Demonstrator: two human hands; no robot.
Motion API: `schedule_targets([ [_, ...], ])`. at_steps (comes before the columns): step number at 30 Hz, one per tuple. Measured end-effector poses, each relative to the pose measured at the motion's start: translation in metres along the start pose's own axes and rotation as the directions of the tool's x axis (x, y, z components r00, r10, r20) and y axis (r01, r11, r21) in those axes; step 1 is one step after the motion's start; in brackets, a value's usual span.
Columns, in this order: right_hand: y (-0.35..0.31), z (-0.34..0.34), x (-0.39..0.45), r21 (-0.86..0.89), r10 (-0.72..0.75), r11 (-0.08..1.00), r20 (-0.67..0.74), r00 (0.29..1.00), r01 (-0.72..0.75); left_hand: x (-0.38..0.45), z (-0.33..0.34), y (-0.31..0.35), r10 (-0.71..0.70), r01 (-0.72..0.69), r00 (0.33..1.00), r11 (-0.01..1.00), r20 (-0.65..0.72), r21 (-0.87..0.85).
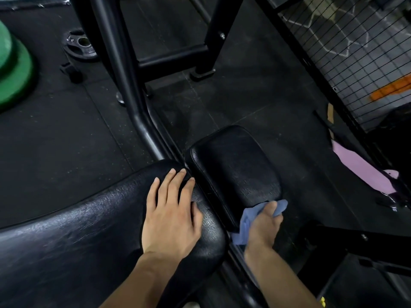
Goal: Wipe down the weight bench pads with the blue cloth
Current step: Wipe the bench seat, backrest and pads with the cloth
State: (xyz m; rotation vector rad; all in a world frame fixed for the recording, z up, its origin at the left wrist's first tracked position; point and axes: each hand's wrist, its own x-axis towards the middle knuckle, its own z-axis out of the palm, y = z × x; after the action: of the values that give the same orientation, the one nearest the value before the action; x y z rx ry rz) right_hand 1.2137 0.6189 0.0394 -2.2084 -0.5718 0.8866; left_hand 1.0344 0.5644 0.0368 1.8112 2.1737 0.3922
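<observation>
Wiping hand: the right hand [263, 225] gripped the blue cloth [249, 221], fingers curled round the bunched fabric, pressing it against the near right corner of the small seat pad [233, 167].
Cloth position: it lay between the right hand and the seat pad's side edge, one fold poking out past the fingertips to the right, another hanging down toward the frame below.
Bracing hand: the left hand [171, 216] rested palm down on the long back pad [89, 236], fingers straight and slightly spread, holding nothing; the fingertips reached close to the gap between the two pads.
Hands relative to cloth: the left hand sat just beside the cloth, apart from it, with the back pad's rounded end between them.
Pads: both were black and glossy with a cracked grain, lying end to end with a narrow gap.
Surroundings: a black steel frame [124, 70] rose behind the pads, a weight plate [81, 46] lay on the dark rubber floor [55, 134], and a wire mesh panel [355, 52] stood at right.
</observation>
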Motion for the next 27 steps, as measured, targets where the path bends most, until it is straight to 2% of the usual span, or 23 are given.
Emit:
schedule_targets([
  [4, -0.006, -0.006, 0.033, 0.049, 0.028, 0.998, 0.009, 1.0, -0.028, 0.0, 0.001, -0.001, 0.003, -0.003, 1.0, 1.0, 0.01, 0.009],
  [7, -0.02, -0.014, 0.063, 0.067, -0.005, 0.998, 0.1, 0.995, -0.002, -0.001, 0.001, -0.001, 0.001, -0.001, 1.0, 1.0, 0.006, 0.003],
  [10, -0.045, -0.023, 0.088, -0.106, -0.056, 0.991, 0.257, 0.965, 0.086, 0.0, 0.001, -0.001, 0.007, -0.007, 1.0, 1.0, 0.006, 0.003],
  [12, -0.063, -0.022, 0.095, -0.271, -0.087, 0.944, 0.34, 0.936, 0.187, 0.0, 0.001, -0.002, 0.005, -0.006, 1.0, 1.0, 0.012, 0.011],
  [17, -0.085, -0.006, 0.103, -0.467, -0.161, 0.808, 0.412, 0.897, 0.36, 0.0, 0.0, 0.001, -0.004, 0.004, 1.0, 1.0, 0.012, 0.023],
  [23, -0.097, 0.006, 0.114, -0.584, -0.204, 0.659, 0.466, 0.861, 0.473, 0.001, -0.004, 0.009, -0.001, 0.0, 1.0, 0.996, 0.009, 0.084],
  [27, -0.102, 0.012, 0.117, -0.614, -0.217, 0.601, 0.491, 0.844, 0.512, 0.019, 0.003, 0.037, 0.013, -0.012, 1.0, 1.0, -0.026, 0.028],
])
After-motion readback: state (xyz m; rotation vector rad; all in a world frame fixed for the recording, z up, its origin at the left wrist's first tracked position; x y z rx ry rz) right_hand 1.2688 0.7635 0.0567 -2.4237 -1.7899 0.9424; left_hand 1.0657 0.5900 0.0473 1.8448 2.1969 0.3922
